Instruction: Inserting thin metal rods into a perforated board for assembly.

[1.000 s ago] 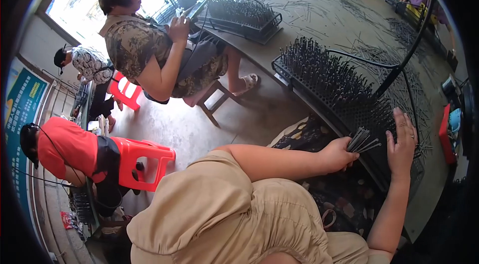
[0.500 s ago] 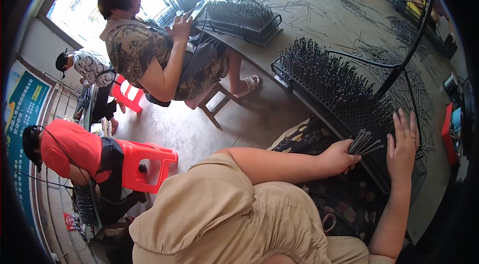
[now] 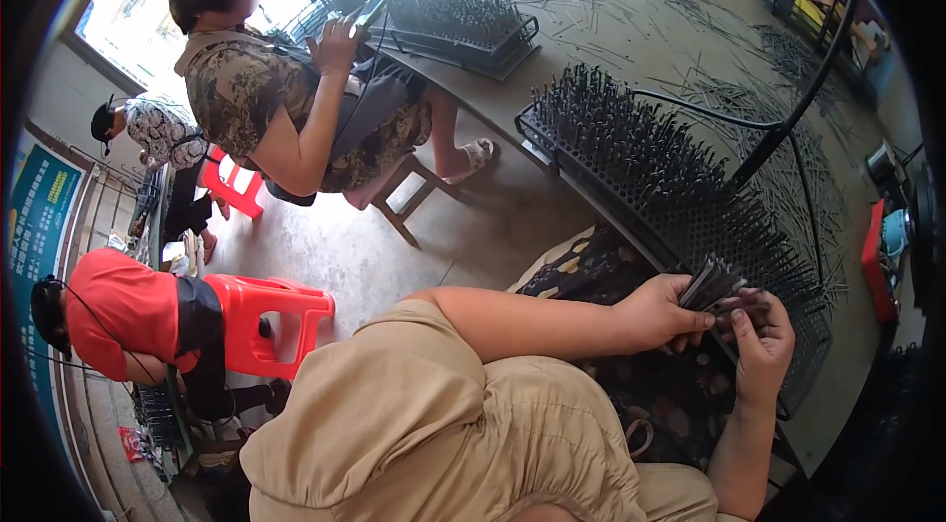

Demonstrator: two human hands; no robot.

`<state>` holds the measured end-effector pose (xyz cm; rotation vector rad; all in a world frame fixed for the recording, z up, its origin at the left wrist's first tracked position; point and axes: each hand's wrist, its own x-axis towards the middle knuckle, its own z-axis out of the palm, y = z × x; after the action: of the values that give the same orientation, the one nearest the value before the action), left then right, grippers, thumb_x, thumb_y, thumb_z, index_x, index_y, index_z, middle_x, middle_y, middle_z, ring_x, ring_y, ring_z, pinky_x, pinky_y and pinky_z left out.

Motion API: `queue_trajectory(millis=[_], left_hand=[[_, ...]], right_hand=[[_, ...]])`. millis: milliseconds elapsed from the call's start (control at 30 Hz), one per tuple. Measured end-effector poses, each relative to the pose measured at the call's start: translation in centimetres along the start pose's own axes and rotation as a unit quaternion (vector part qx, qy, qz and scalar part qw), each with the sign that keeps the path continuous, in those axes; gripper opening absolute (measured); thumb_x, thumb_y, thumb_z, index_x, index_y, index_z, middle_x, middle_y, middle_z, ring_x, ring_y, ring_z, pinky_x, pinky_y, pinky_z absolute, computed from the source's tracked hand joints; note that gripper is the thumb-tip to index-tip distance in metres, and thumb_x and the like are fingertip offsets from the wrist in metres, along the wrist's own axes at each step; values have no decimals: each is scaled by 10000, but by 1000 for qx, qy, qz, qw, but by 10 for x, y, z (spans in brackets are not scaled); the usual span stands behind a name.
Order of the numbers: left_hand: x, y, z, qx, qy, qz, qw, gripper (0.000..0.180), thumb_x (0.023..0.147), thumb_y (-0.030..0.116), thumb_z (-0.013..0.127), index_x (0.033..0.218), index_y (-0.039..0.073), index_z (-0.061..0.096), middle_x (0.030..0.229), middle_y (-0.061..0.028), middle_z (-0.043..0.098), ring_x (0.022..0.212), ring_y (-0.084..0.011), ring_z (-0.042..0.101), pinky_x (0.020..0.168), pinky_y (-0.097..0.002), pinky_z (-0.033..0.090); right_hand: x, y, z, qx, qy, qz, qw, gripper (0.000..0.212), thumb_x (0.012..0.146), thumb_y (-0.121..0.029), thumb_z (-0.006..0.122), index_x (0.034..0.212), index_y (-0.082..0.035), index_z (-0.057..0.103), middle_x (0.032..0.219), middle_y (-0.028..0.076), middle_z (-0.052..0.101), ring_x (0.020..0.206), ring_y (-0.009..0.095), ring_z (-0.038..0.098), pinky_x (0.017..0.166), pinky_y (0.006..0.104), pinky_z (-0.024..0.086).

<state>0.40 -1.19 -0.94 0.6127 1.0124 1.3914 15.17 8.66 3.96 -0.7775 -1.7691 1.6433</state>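
Note:
My left hand [image 3: 655, 313] is closed round a bundle of thin dark metal rods [image 3: 711, 278], whose ends stick up out of the fist. Close against the right side of that bundle is my right hand [image 3: 765, 333], its fingers bent and pinched together. What lies between those fingertips is too small to make out. Just beyond both hands, a black perforated rack [image 3: 680, 226] rests along the table's edge. Many similar rods stand upright in its holes, thickest toward the far left end.
Loose rods [image 3: 788, 162] are strewn over the table [image 3: 631, 49]. A black metal stand [image 3: 788, 133] rises beside the rack. Another filled rack [image 3: 453, 24] is farther left, near a seated co-worker [image 3: 261, 88]. Red stools [image 3: 261, 315] and other people are at the left; a red tray [image 3: 880, 266] is at the right.
My right hand has come off the rack's near end and moved left to the bundle, its fingers now bent instead of stretched. The whole view has shifted slightly.

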Motion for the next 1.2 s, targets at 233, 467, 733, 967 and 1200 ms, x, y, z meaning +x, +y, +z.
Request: queue_trajectory(millis=[233,467,733,967,1200], left_hand=[[3,-5,2,27,-31,27,999,146,900,99,661,1028,47,613,760,-19,633,590,-89,580,547,-239,491],[4,-8,1,22,8,25,999,122,917,102,642,999,47,571,774,-44,638,564,-89,562,524,-239,476],[4,-12,4,33,-20,31,999,93,921,85,626,978,49,563,752,-47,630,552,-91,559,507,-232,463],[4,-14,5,18,-8,32,999,134,911,55,611,1023,65,538,740,-46,628,547,-93,559,507,-230,460],[1,-6,2,-24,-28,4,999,116,914,70,591,1017,85,538,725,-73,642,513,-99,541,454,-219,404]], right_hand=[[3,9,-9,22,9,-7,1000,84,901,9,589,982,-13,584,862,52,653,750,108,630,618,199,480],[9,9,-11,89,87,-28,992,109,907,-3,577,1012,-30,565,861,69,651,756,111,630,610,201,485],[11,10,-6,42,95,-66,992,347,909,6,566,1251,8,508,881,71,653,740,87,601,627,194,478],[9,15,-15,45,86,-85,992,318,920,-5,552,1237,14,536,891,78,658,763,89,610,629,197,478],[14,13,-18,76,58,-70,993,283,948,-72,560,1222,1,565,934,76,677,823,111,644,630,194,482]])
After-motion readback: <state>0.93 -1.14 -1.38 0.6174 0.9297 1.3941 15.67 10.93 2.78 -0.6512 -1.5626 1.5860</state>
